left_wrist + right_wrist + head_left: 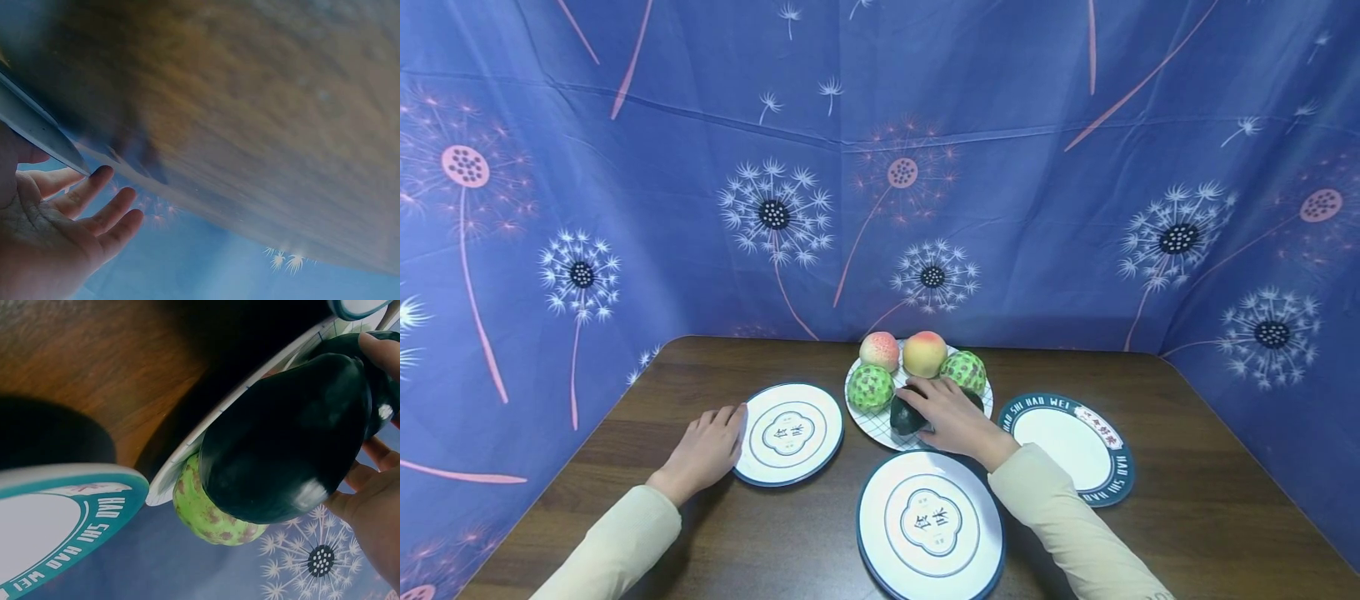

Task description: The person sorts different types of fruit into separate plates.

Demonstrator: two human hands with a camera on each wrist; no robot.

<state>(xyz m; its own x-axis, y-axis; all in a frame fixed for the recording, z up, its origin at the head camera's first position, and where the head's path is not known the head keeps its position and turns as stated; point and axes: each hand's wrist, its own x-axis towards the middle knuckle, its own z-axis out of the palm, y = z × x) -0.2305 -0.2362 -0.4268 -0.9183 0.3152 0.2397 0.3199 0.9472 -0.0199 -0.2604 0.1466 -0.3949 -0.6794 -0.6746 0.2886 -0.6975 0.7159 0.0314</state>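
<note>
My right hand (951,417) reaches over a grid-patterned plate (870,429) and grips a dark green, glossy avocado (904,418), its thumb and fingers on either side. A second avocado (284,440) lies beside that hand, large in the right wrist view. Two peaches (880,352) and two bumpy green fruits (871,388) with dark patches share the plate. At the left, my left hand (703,450) touches the rim of a white blue-edged plate (790,467). In the left wrist view its fingers (119,209) are loosely extended by the rim, which hides part of the hand.
Another white blue-edged plate (880,542) lies at the front centre of the brown wooden table (760,546). An oval plate with a lettered teal rim (1120,479) is at the right, beside my right forearm. A blue dandelion-print cloth (1037,250) hangs behind the table.
</note>
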